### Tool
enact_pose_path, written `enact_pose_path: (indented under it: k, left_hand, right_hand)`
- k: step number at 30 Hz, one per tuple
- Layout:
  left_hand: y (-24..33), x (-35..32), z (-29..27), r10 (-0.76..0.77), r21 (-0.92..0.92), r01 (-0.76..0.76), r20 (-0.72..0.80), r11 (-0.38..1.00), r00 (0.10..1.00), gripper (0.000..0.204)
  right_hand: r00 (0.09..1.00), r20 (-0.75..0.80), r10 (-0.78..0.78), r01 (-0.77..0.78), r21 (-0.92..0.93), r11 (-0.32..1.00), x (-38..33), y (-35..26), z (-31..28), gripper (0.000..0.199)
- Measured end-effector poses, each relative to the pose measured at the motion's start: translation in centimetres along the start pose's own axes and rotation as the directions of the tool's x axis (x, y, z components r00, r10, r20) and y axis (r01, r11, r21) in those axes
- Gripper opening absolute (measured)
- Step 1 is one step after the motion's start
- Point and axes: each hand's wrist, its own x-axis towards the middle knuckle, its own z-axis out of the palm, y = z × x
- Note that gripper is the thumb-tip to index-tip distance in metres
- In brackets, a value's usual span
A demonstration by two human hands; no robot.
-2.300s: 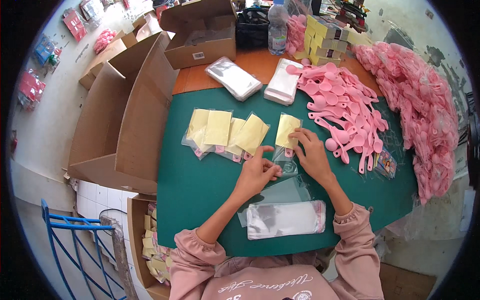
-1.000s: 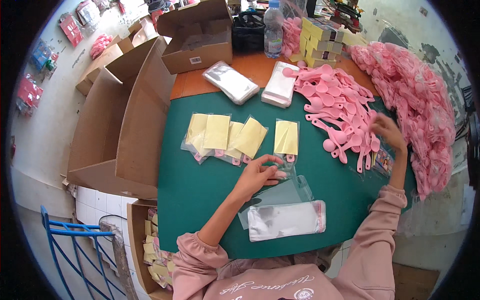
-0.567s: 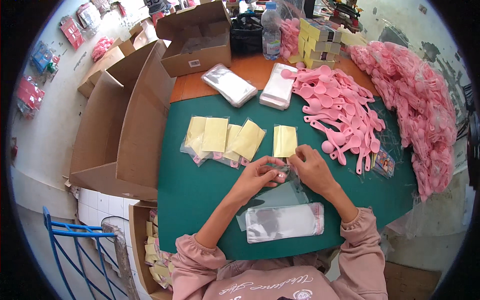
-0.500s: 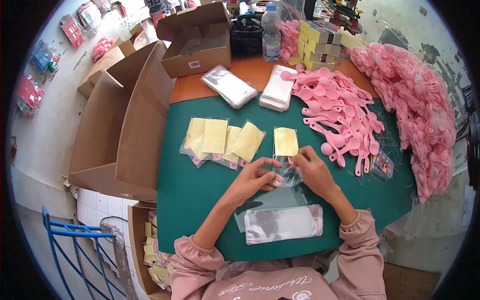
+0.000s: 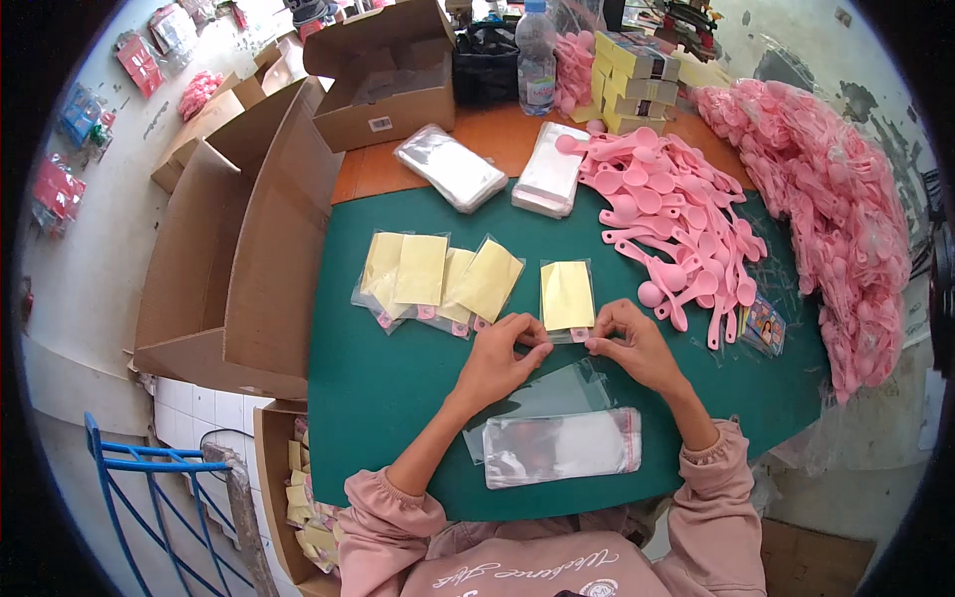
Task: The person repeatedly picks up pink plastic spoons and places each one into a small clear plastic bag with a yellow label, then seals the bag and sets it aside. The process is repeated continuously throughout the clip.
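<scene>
A clear plastic bag with a pale yellow card (image 5: 567,297) in it lies on the green table top, a bit of pink showing at its lower edge. My left hand (image 5: 505,354) pinches at the bag's lower left corner, thumb and fingertips together. At the lower right corner my right hand (image 5: 637,348) has its thumb and fingers closed on the edge. To the left, several similar bags with yellow cards (image 5: 423,270) lie overlapping. Nearer me are a loose clear sheet (image 5: 542,396) and a stack of clear bags (image 5: 562,448).
Loose pink spoons (image 5: 686,219) are heaped at right, beside a long mound of bagged pink spoons (image 5: 826,209). Two stacks of clear bags (image 5: 453,169), card bundles (image 5: 632,80), a water bottle (image 5: 536,65) and a cardboard box (image 5: 383,109) stand behind. A large open carton (image 5: 274,239) is left.
The bag's loose clear end, stretched toward me before, is folded in at the lower edge. My left hand has turned in and my right hand has moved slightly right and down.
</scene>
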Motion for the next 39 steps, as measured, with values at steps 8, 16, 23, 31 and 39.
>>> enact_pose_path:
  k: [8,16,23,31,39]
  left_hand:
    - [-0.3,0.3,1.1,-0.241,-0.113,0.236,-0.028,0.965,0.970,0.014]
    - [-0.6,0.1,1.6,-0.230,-0.256,0.191,-0.130,0.948,0.965,0.012]
    - [0.4,-0.1,1.3,-0.150,-0.063,0.146,-0.057,0.987,0.987,0.031]
    - [1.5,0.3,-5.3,0.134,0.604,0.061,-0.272,0.795,0.953,0.029]
    - [2.5,-2.1,3.9,0.240,0.662,-0.195,0.024,0.724,0.971,0.029]
  right_hand:
    - [0.974,-0.115,0.196,-0.166,0.227,0.960,0.0,0.5,1.2,0.013]
    - [0.955,-0.233,0.186,-0.138,0.207,0.969,0.2,0.2,1.7,0.016]
    - [0.957,-0.208,0.202,-0.170,0.162,0.972,0.0,-0.1,1.6,0.025]
    - [0.878,-0.442,-0.185,-0.195,-0.682,0.705,-1.8,-1.9,-5.9,0.028]
    - [0.849,-0.265,-0.457,-0.112,-0.936,0.334,1.7,-0.4,-4.4,0.027]
